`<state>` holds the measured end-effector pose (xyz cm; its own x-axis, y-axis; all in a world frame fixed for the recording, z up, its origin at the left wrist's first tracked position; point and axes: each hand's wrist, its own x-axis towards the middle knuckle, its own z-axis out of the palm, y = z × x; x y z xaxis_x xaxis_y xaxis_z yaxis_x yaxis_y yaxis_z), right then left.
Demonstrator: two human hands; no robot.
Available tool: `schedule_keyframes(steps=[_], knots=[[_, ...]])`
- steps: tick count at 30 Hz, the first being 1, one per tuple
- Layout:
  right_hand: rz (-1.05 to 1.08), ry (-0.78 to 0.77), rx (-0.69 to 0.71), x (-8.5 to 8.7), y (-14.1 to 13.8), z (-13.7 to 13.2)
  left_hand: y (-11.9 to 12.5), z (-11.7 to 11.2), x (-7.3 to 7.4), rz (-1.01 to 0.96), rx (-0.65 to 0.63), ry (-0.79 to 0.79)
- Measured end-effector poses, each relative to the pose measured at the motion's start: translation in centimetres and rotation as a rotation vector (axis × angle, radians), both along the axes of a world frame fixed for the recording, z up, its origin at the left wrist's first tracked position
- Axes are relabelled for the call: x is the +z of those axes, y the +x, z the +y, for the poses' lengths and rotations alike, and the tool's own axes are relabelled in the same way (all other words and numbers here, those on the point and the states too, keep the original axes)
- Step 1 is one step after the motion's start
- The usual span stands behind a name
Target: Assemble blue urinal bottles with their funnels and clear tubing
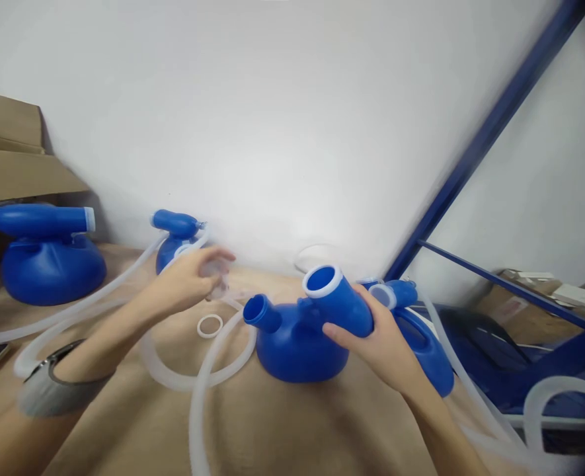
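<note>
My right hand (379, 330) is wrapped round a blue plastic tube-shaped cup (344, 301) with a white rim, its open mouth facing up and left. Just behind and left of the cup stands a round blue jug (297, 354) with a short, open, slanted neck. Whether cup and jug touch is unclear. My left hand (197, 274) hovers left of the neck, fingers curled round a translucent plastic piece (217, 270), blurred and partly hidden. Below that hand a thin white ring (209, 326) lies on the brown surface (272, 430). A translucent hose (200, 403) curves between hand and jug.
More blue jugs with cups and hoses stand at the far left (54, 271), behind my left hand (176, 225) and at the right (428, 350). A cardboard box (9, 165) is at left. A blue metal frame (490, 145) slants up at right before the white wall (272, 132).
</note>
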<state>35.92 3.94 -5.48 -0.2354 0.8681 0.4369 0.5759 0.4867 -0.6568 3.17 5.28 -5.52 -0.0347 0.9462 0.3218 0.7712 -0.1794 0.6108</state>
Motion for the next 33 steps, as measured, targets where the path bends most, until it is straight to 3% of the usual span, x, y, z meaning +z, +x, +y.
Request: schedule_keyframes(steps=[3, 5, 7, 11, 15, 19, 22, 26, 28, 30, 33], knots=[[-0.094, 0.012, 0.04, 0.1, -0.1, -0.2, -2.1, 1.3, -2.1, 0.146, -0.08, -0.228], [-0.148, 0.018, 0.053, 0.1, -0.3, -0.3, -2.4, 1.7, -3.4, 0.207, -0.087, -0.249], [-0.206, 0.03, 0.027, 0.0, -0.6, -0.4, -1.8, 1.6, -3.8, 0.218, -0.134, -0.231], [-0.305, 0.103, -0.044, -0.4, -1.0, -0.7, 1.1, -0.5, -1.3, 0.154, -0.3, -0.121], [-0.36, 0.207, -0.068, -1.1, -1.5, -1.3, 4.1, -3.7, 1.4, -0.044, -0.584, -0.037], [-0.395, 0.301, -0.04, -1.2, -1.7, -1.8, 5.9, -5.2, 1.1, 0.013, -0.609, 0.069], [-0.465, 0.374, 0.071, -0.8, -1.1, -1.8, 6.1, -5.5, 0.6, 0.06, -0.649, 0.028], [-0.623, 0.493, 0.182, -0.2, 0.9, -1.4, 4.8, -6.0, 1.5, 0.055, -0.762, -0.043], [-0.675, 0.501, 0.166, 0.2, 1.9, -1.1, 3.6, -6.0, 2.0, 0.112, -0.741, -0.019], [-0.659, 0.486, 0.092, 0.5, 2.7, -1.0, 2.2, -5.4, 2.1, 0.266, -0.595, -0.002], [-0.609, 0.461, -0.044, 0.8, 3.1, -0.7, 0.2, -3.6, 0.4, 0.482, -0.37, -0.171]])
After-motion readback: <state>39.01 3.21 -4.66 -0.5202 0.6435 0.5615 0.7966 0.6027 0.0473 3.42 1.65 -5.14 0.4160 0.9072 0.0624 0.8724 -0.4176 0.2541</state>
